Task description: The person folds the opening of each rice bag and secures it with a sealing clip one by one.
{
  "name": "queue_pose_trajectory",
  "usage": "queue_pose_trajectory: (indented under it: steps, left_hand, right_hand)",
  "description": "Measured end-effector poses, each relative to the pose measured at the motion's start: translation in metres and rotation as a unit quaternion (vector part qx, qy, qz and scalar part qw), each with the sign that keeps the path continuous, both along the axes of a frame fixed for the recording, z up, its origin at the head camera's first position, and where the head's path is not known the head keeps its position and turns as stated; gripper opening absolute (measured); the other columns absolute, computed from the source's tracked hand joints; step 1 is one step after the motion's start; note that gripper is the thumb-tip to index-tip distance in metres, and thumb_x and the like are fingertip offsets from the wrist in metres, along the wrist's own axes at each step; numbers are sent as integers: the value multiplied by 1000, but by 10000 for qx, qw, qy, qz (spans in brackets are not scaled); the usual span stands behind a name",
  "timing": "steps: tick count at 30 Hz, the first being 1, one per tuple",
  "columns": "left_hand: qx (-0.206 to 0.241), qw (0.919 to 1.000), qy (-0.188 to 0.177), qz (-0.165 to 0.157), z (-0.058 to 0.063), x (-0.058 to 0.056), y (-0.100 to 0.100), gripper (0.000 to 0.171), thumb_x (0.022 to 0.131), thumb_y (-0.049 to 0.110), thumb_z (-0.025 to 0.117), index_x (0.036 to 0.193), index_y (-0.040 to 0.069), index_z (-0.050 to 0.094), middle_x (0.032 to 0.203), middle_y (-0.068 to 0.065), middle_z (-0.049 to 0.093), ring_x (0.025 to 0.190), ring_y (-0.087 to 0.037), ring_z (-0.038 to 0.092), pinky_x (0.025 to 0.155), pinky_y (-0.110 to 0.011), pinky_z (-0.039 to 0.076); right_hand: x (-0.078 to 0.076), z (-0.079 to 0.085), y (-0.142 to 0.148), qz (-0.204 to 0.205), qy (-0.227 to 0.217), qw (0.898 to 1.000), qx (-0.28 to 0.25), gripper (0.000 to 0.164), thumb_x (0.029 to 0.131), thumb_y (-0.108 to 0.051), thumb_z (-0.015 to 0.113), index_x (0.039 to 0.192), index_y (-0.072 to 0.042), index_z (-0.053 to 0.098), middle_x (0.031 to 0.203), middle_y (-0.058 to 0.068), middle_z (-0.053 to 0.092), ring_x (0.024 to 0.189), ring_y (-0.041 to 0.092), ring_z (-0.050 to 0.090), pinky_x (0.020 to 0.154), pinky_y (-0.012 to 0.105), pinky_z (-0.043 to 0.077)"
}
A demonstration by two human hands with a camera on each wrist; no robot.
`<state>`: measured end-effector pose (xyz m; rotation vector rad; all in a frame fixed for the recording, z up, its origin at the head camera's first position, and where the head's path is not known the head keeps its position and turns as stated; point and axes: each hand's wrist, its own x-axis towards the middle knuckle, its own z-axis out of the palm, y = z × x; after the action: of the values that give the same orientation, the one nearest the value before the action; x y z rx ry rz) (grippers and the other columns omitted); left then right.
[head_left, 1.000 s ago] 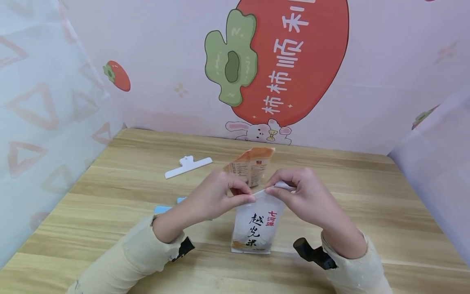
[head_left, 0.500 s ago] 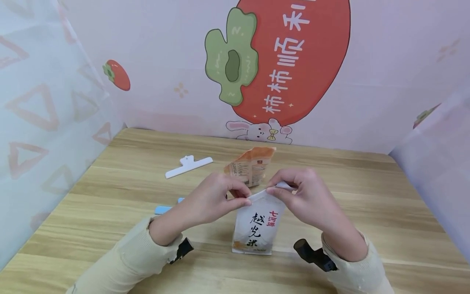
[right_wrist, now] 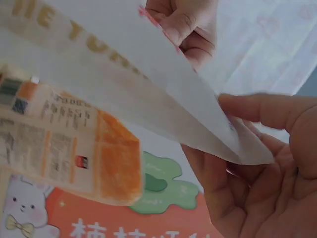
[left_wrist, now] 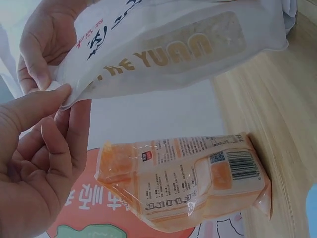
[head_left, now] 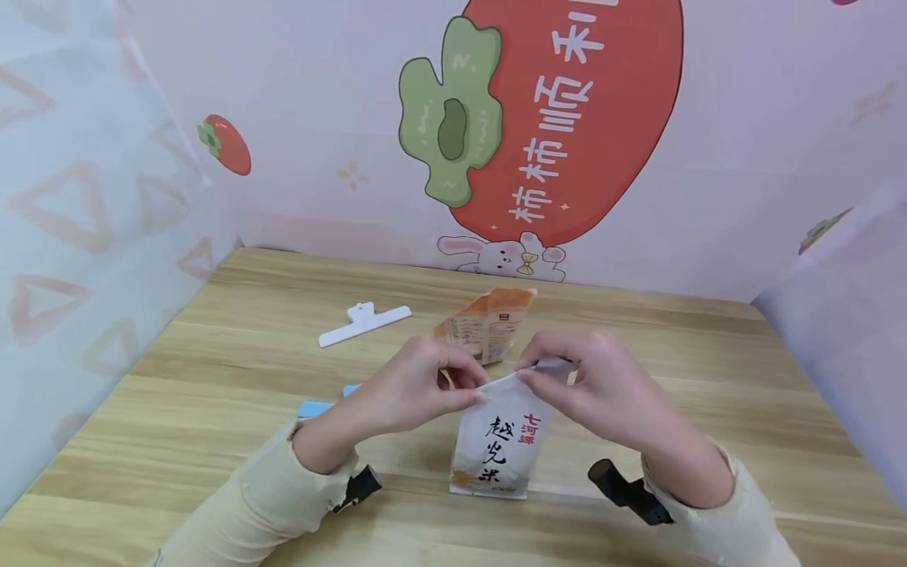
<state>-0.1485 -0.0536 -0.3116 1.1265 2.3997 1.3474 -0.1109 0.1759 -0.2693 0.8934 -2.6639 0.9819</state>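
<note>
Partly, pinching fingers [head_left: 464,365] hide the top edge [head_left: 502,383] of the white bag [head_left: 494,449].

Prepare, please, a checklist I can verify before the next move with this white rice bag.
1. Left hand pinches top of white rice bag: ok.
2. Right hand pinches top, other side: ok.
3. Bag upright on table: ok.
4. Top sealed: cannot tell; hands cover part.
5. White clip in view, unheld: ok.
6. Blue object fully visible: not ok, partly hidden.
</note>
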Motion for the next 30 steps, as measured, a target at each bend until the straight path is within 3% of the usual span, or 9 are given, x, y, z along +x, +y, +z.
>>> queue_pose_trajectory:
  steps: [7,12,19,24,30]
  left_hand:
    - [-10,9998,199,87,7,3,1,5,84,8,79,89,7,77,83,1,73,65,-1,55,59,-19,51]
    - [-36,9998,205,64,8,2,1,5,85,8,78,89,6,77,83,0,74,66,-1,57,61,-21,54]
    - [-74,10000,-35,-26,7,2,-2,4,85,10,78,87,6,76,83,0,73,69,0,60,65,-23,57]
    - [-115,9999,-31,-28,6,4,-5,3,85,11,78,84,8,76,80,2,72,67,0,57,63,-22,56]
    - [-77,9999,-73,-82,7,8,-2,3,86,11,77,86,9,75,79,3,71,69,0,58,62,-21,55]
  right_hand:
    - [-5,34,-15,470,-432,9855,1572,9,87,-16,76,83,-22,73,72,-16,63,62,-1,52,56,21,46]
    - [-7,33,-21,242,-470,9781,2015,6,86,-21,78,81,-24,75,69,-16,61,59,0,50,53,21,43]
    - [-4,18,-19,319,-25,9900,1373,11,83,-15,80,77,-21,74,70,-16,63,65,-2,54,55,17,46]
    - [2,17,-10,67,-136,9977,656,14,81,-12,82,76,-22,75,73,-14,61,72,4,51,55,20,46]
    - [6,12,-2,-52,-338,9994,39,17,79,-10,83,74,-24,74,76,-10,58,74,6,49,54,22,45]
